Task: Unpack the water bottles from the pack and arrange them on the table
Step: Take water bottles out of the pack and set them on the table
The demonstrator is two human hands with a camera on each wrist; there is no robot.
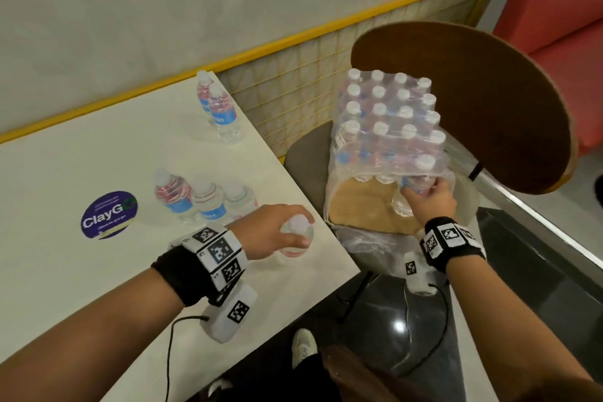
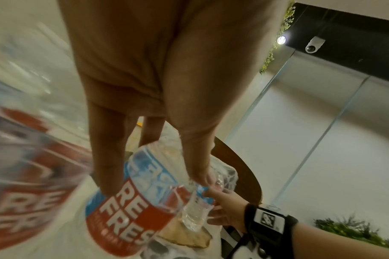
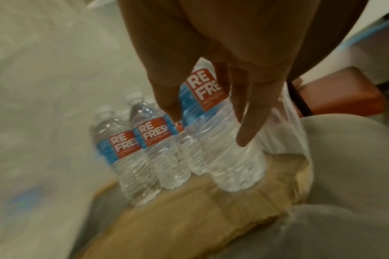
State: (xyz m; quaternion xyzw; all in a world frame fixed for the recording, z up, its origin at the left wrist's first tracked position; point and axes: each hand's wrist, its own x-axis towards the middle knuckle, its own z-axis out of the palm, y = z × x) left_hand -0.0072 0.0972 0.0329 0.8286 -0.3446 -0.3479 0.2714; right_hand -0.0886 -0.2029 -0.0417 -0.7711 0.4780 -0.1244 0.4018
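**Both hands on bottles**

The left hand (image 1: 272,232) grasps a bottle (image 1: 295,237) upright at the desk (image 1: 98,157) edge; the right hand (image 1: 427,197) grasps another bottle (image 1: 411,189) inside the torn pack (image 1: 388,127) on the chair (image 1: 306,153), beside the desk

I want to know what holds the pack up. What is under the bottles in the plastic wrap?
A brown cardboard sheet lies under the wrapped bottles, bare at the opened near end. It rests on a chair seat. How far it runs beneath the bottles is covered.
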